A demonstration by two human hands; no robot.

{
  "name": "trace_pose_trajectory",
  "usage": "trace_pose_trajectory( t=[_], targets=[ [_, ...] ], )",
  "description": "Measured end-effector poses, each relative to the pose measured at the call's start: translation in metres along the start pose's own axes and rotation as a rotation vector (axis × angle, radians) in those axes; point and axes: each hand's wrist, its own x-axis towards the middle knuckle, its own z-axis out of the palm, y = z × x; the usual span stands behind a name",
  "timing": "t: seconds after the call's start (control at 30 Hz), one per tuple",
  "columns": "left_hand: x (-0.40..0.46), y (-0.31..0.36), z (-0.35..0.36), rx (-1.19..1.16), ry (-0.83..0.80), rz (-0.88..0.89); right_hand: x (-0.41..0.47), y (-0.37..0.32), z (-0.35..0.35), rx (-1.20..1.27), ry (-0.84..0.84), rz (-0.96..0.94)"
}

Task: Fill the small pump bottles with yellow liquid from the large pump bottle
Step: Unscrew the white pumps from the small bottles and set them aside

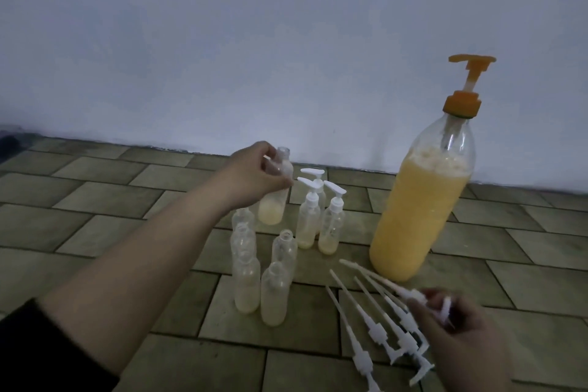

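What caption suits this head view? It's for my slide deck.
Left hand holds an open small bottle; right hand picks a loose pump beside the large bottle.

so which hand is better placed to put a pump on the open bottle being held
Right. The right hand already pinches a loose pump beside the others on the floor, so it probably only has to carry it over. The left hand is busy gripping the bottle near its open neck.
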Motion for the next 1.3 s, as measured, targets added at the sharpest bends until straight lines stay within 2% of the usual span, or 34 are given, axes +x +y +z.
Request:
trace_pose_trajectory(
  t=[0.07,0.17,0.3,0.5,0.7,0.83,1.3],
  targets=[
    [0.011,-0.005,0.010,0.155,-0.062,-0.012,-0.006,0.026,0.012,-0.186,-0.026,-0.248],
    [0.021,-0.007,0.023,0.333,-0.125,-0.020,-0.013,0.045,0.022,-0.337,-0.075,-0.448],
    [0.027,-0.002,0.035,0.508,-0.272,-0.059,-0.018,0.048,0.029,-0.306,-0.099,-0.593],
    [0.032,-0.008,0.048,0.655,-0.428,-0.087,-0.016,0.059,0.034,-0.244,-0.183,-0.619],
    [0.033,-0.003,0.051,0.631,-0.479,-0.103,-0.016,0.060,0.034,-0.232,-0.230,-0.619],
    [0.038,0.001,0.055,0.488,-0.494,-0.092,-0.016,0.055,0.035,-0.218,-0.221,-0.639],
    [0.052,-0.011,0.080,0.460,-0.405,-0.145,-0.015,0.041,0.032,-0.209,-0.173,-0.646]
  ],
)
